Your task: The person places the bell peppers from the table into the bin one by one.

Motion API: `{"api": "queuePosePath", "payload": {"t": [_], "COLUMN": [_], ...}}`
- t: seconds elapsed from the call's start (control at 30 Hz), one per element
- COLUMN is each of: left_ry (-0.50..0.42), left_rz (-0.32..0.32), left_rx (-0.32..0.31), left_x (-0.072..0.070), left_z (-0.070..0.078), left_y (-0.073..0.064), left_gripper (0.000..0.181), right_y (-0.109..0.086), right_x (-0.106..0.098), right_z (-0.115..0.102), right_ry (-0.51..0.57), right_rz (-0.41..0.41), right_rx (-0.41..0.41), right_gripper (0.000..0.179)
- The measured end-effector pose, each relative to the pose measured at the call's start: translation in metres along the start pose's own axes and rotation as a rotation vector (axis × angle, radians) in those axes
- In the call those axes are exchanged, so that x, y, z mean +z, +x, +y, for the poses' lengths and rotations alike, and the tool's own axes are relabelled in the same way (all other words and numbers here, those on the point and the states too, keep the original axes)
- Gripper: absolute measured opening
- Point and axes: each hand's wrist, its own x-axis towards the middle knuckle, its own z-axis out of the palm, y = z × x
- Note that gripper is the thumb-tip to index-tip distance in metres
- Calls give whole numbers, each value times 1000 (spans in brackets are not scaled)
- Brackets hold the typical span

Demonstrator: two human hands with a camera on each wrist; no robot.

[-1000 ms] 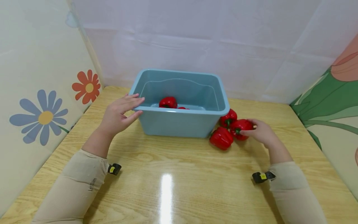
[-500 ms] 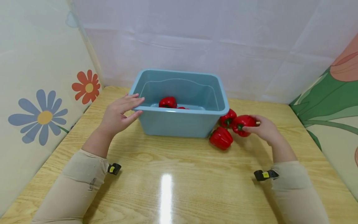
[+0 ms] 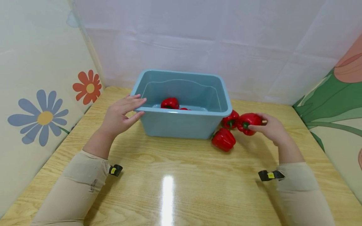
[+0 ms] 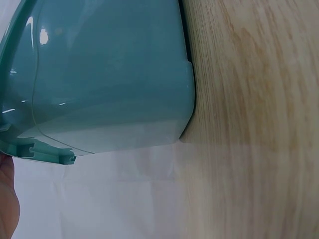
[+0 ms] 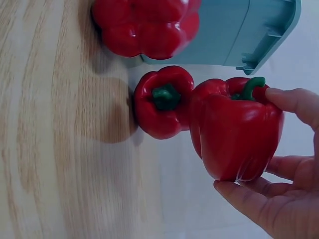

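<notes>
My right hand (image 3: 270, 127) grips a red bell pepper (image 3: 249, 123) between thumb and fingers. In the right wrist view that held pepper (image 5: 237, 132) is lifted off the table, its green stem by the thumb. Two more peppers lie on the table beside the bin: one pepper (image 3: 230, 120) against its right side, another pepper (image 3: 224, 140) near its front right corner. A blue plastic bin (image 3: 181, 125) has a pepper (image 3: 170, 103) inside, plus a sliver of more red behind the front wall. The left hand (image 3: 121, 114) rests on the bin's left rim, its fingers extended.
The bin stands on a wooden table (image 3: 198, 185), close to a white sheet (image 3: 198, 40) at the back. Walls painted with flowers flank the table on the left and right.
My right hand has raised the held pepper off the table and shifted it slightly right and back, away from the front pepper. The left hand and the bin have stayed put.
</notes>
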Motion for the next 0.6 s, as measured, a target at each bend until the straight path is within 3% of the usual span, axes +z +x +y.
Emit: {"api": "queuePosePath", "payload": {"t": [0.6], "left_ry": [-8], "left_rz": [6], "left_rx": [4], "left_x": [0], "left_z": [0], "left_y": [1], "left_gripper": [51], "right_y": [-3], "right_x": [-13], "right_z": [-8], "right_ry": [-3], "right_rz": [33], "right_rx": [-31], "right_gripper": [88]}}
